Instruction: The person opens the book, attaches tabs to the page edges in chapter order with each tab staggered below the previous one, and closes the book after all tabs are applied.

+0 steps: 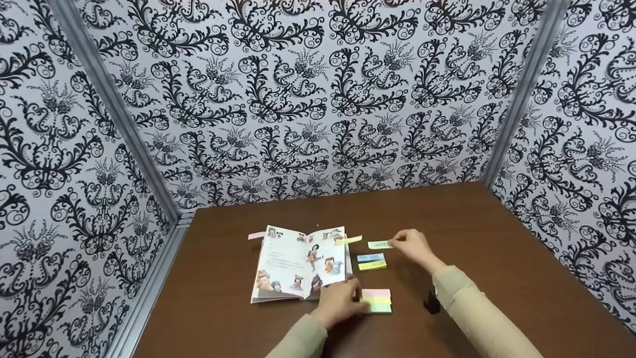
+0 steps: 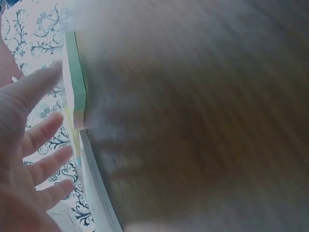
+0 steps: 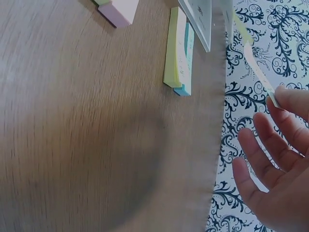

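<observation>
An illustrated book (image 1: pixel 278 253) lies open on the table, with a pink sticky tab (image 1: pixel 256 235) sticking out at its left edge and a yellow tab (image 1: pixel 353 240) at its right. Beyond its right side, my right hand (image 1: pixel 413 246) pinches one end of a loose pale green sticky note strip (image 1: pixel 378 244), held above the table in the right wrist view. My left hand (image 1: pixel 340 302) is at the book's lower right corner. Its extended thumb touches the side of the pink, yellow and green sticky note pad (image 1: pixel 381 300); the other fingers look relaxed in the left wrist view.
Blue and yellow sticky note pads (image 1: pixel 371 262) lie between the book and my right forearm. A small black object (image 1: pixel 432 302) is partly hidden by the right sleeve. Patterned walls (image 1: pixel 308 99) enclose the brown table (image 1: pixel 218 248) at the back and sides.
</observation>
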Demonstrator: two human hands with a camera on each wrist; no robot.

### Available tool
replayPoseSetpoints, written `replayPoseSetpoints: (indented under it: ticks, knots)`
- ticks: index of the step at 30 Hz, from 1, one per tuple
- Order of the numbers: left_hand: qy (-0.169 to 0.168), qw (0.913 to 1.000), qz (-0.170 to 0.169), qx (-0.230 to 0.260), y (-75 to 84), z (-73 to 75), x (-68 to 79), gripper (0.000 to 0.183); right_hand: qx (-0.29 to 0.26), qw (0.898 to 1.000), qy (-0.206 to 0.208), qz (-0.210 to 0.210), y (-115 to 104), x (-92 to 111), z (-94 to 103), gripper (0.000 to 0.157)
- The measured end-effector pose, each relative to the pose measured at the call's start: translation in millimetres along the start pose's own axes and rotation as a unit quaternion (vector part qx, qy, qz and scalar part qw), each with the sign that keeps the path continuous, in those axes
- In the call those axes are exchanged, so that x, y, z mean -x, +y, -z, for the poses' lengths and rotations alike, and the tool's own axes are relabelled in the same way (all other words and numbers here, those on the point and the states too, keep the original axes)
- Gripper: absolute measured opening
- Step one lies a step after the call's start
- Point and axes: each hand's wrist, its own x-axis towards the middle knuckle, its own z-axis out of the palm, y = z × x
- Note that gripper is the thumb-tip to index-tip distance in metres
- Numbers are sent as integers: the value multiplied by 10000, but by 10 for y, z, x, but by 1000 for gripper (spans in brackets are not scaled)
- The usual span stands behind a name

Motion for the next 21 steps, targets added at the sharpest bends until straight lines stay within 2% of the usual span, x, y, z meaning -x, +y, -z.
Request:
replayPoseSetpoints:
  ticks: [4,7,11,17,21]
  knots:
    - [723,9971,136,-217,-68,52,8,29,-39,10000,-4,-82,-8,-21,-58,12]
    - [939,9928,358,-646,-141,117,-3,31,-110,9997,-82,-205,-25,-41,-112,14]
    - [769,9881,762,-1089,-276,195,-43,37,-309,9984,-184,-437,-80,-79,-203,14]
    - [384,9832,1533,-909,-482,220,-96,46,-410,9973,-288,-546,-140,-107,-382,15]
    - [208,9776,1841,-997,-558,205,-109,41,-379,9968,-419,-571,-182,-116,-466,15]
